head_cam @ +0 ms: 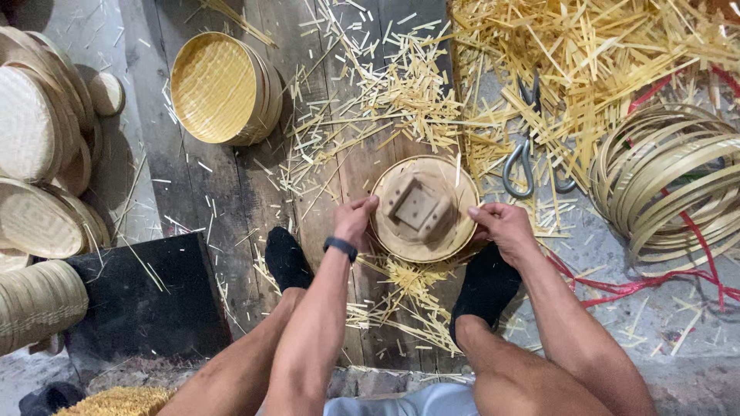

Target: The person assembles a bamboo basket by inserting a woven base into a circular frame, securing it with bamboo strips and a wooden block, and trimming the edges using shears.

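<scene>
A round bamboo basket frame [401, 235] with a square wooden block [417, 208] on its middle rests on the floor between my feet in black socks. My left hand [354, 221], with a black band on its wrist, grips the frame's left rim. On the right rim, my right hand [501, 225] holds the other side. The block looks blurred.
A finished round basket [223, 88] lies at the upper left, and stacked woven lids [38, 154] fill the far left. Loose bamboo strips [586, 54] cover the upper right, with metal shears [524, 158] among them. Coiled bamboo hoops [671, 181] and red cord [640, 285] lie at the right.
</scene>
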